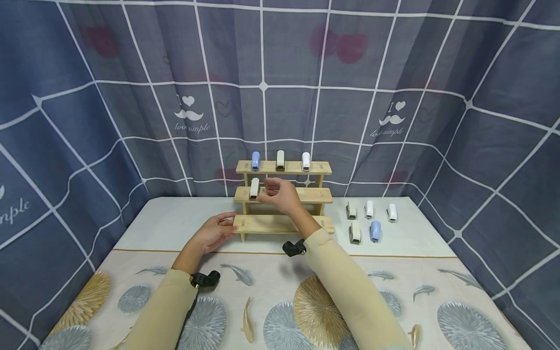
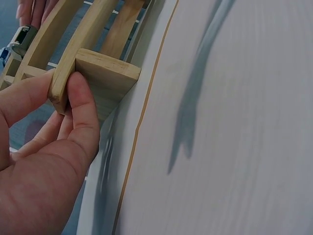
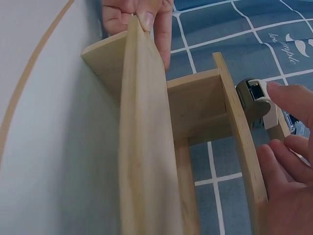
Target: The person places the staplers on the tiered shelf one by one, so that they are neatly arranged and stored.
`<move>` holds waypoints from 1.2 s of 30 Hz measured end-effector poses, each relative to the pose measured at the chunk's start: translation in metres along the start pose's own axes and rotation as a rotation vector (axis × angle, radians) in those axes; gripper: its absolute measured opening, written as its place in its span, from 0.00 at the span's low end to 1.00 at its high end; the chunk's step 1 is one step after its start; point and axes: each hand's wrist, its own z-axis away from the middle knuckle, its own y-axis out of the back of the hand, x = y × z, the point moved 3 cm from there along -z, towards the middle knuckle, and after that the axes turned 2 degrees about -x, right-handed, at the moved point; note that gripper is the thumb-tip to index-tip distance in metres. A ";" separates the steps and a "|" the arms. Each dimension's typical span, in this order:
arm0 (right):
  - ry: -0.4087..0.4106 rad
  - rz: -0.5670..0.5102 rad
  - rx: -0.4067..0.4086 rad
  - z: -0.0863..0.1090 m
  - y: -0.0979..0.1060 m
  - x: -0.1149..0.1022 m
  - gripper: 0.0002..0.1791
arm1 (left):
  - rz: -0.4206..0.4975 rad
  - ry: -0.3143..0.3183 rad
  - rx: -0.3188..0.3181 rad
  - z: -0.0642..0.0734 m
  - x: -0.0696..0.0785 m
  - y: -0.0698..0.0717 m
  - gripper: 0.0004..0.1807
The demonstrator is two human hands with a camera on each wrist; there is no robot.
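A three-tier wooden stand [image 1: 280,222] stands on the white board. My left hand [image 1: 215,233] pinches the left end of its lowest step between thumb and fingers, as the left wrist view [image 2: 49,161] also shows. On the left of the middle step sits a small cream stapler [image 1: 254,188] with a darker base. Just to its right is my right hand [image 1: 282,195], fingers loosely bent, thumb tip close beside the stapler in the right wrist view. Along the top step stand a blue stapler [image 1: 255,161], a cream stapler [image 1: 280,160] and a white stapler [image 1: 306,161].
Right of the stand, several more staplers lie on the white board [image 1: 411,236], among them a blue stapler [image 1: 375,231] and a cream stapler [image 1: 355,232]. A patterned cloth [image 1: 245,316] covers the front, and a checked curtain [image 1: 288,116] hangs behind.
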 end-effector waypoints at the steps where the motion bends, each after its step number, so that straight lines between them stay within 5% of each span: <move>1: 0.001 -0.012 0.003 0.002 0.001 0.001 0.37 | 0.000 -0.004 -0.004 0.000 0.000 0.000 0.37; 20: 0.088 -0.217 0.069 0.048 0.020 0.018 0.33 | 0.002 0.003 -0.002 0.000 0.000 0.001 0.38; 36: 0.113 -0.284 0.145 0.090 0.049 0.036 0.29 | 0.016 -0.001 -0.012 0.001 0.001 0.000 0.38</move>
